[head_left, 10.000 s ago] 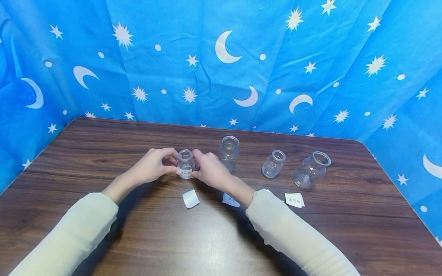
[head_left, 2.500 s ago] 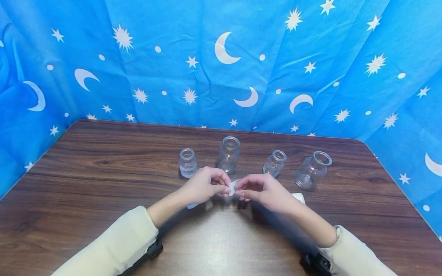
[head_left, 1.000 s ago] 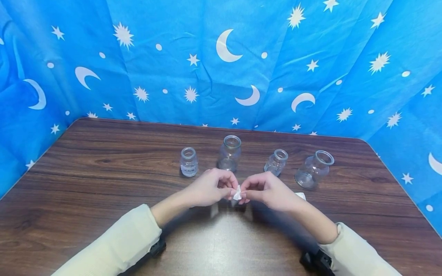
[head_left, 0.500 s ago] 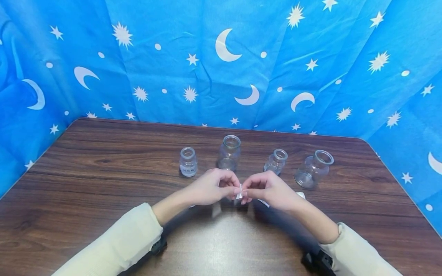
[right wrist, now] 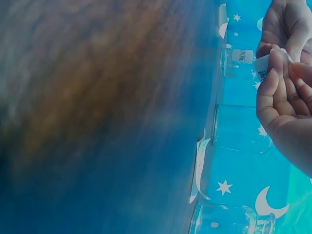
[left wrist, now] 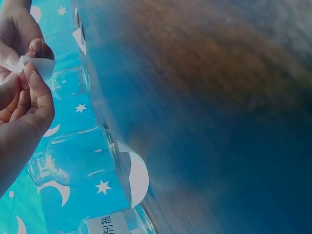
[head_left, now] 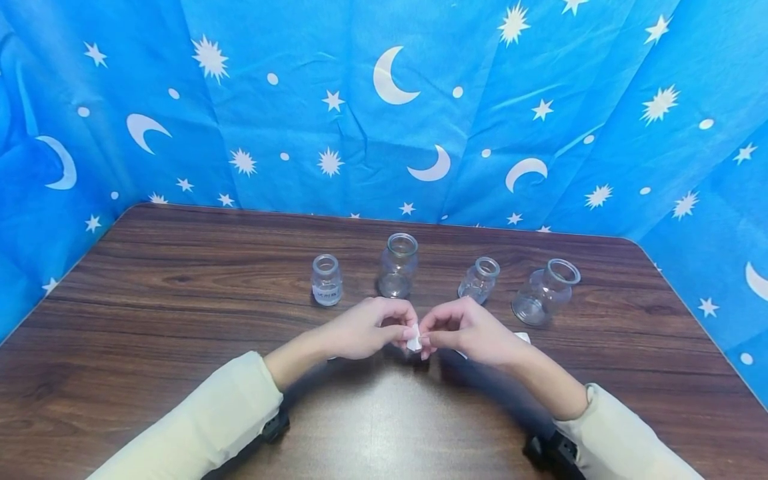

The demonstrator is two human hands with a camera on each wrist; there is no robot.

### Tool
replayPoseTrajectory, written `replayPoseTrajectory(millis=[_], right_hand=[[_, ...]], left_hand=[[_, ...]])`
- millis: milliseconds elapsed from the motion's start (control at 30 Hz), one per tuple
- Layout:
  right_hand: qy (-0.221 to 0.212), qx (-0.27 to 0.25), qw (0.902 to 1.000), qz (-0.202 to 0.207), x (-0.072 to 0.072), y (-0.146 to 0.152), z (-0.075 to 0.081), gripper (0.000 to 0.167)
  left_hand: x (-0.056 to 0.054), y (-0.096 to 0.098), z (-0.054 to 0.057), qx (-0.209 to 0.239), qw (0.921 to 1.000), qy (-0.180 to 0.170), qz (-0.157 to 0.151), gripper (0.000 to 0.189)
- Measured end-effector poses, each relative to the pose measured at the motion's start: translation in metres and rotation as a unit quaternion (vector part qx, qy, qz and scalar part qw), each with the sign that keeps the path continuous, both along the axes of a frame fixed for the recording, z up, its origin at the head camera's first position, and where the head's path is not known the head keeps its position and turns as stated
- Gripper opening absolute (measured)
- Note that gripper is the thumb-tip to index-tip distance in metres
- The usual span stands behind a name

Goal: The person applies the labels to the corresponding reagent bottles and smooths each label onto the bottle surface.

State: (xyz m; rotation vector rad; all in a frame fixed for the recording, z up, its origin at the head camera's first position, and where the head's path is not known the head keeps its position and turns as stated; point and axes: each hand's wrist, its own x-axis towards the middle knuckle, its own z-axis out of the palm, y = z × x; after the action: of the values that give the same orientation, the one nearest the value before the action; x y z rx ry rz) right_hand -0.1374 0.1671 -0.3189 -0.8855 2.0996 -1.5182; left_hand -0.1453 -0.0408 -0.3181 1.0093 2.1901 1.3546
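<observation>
Shifted from the jar (head_left: 327, 280) reading “剂瓶”, our left hand (head_left: 367, 329) and right hand (head_left: 468, 332) together pinch a white label (head_left: 414, 340), well inside the table (head_left: 180, 280) edge.

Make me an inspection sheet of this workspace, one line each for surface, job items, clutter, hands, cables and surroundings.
Surface: dark wood-grain table, with a bright reflection toward the front.
Job items: white label held off the table, print showing in the right wrist view; leftmost jar bears a printed label; three other jars stand to its right, no labels seen on them.
Clutter: nothing seen beyond pieces of white paper, partly hidden by the hands.
Hands: left hand and right hand both pinch the white label.
Cables: nothing seen.
Surroundings: blue cloth printed with white moons and stars behind the table.
</observation>
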Motion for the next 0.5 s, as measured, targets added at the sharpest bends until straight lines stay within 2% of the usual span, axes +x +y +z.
replayPoseTrajectory(millis=[233, 333, 500], right_hand=[[-0.001, -0.014, 0.9997, 0.021, -0.001, 0.005, 0.001, 0.008], [-0.002, -0.008, 0.9998, 0.017, -0.001, 0.008, 0.000, 0.008], [-0.002, 0.001, 1.0000, 0.001, -0.002, 0.016, 0.000, 0.007]], left_hand=[[0.000, -0.001, 0.002, -0.007, 0.9998, 0.016, -0.011, 0.006], [0.000, -0.002, 0.002, -0.012, 0.9996, 0.027, -0.004, 0.006], [0.000, -0.004, 0.002, -0.020, 0.9990, 0.030, 0.025, 0.008]])
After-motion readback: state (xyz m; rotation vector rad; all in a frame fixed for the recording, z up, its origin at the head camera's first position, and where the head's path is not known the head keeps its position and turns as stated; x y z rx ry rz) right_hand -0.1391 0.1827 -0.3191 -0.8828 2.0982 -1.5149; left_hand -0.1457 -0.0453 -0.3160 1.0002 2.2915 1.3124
